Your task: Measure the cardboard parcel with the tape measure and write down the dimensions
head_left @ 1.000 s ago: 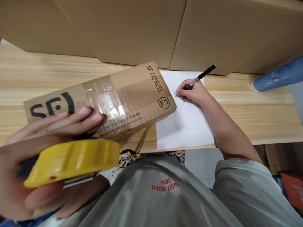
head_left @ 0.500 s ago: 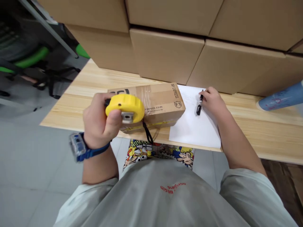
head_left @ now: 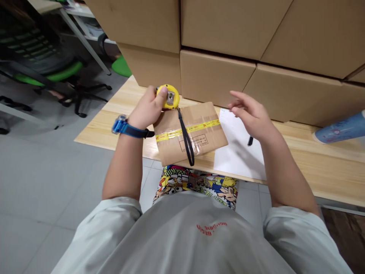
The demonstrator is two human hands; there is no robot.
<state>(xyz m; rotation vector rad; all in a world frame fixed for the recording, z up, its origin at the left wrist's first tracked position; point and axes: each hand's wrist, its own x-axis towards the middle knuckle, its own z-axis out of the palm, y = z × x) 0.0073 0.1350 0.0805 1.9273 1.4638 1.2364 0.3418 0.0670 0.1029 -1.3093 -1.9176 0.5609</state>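
My left hand [head_left: 149,106] is closed around a yellow tape measure [head_left: 174,99], its thumb on the case. A black wrist strap [head_left: 186,139] dangles from the tape measure across a small cardboard box [head_left: 173,150]. The box shows a side with yellow printed tape facing me. Raised over a white sheet of paper [head_left: 230,152], my right hand [head_left: 251,114] holds nothing, its fingers apart. A black marker [head_left: 250,141] lies on the paper, mostly hidden behind that hand.
Large cardboard boxes [head_left: 216,76] are stacked along the back of the wooden table [head_left: 299,163]. A blue cup [head_left: 340,128] is at the right. Beyond the table's left edge are a green office chair [head_left: 65,72] and a seated person [head_left: 31,42].
My right hand has let go of the marker and lifted off the paper. My left hand has moved forward with the tape measure, and the small box has tipped to show its taped side.
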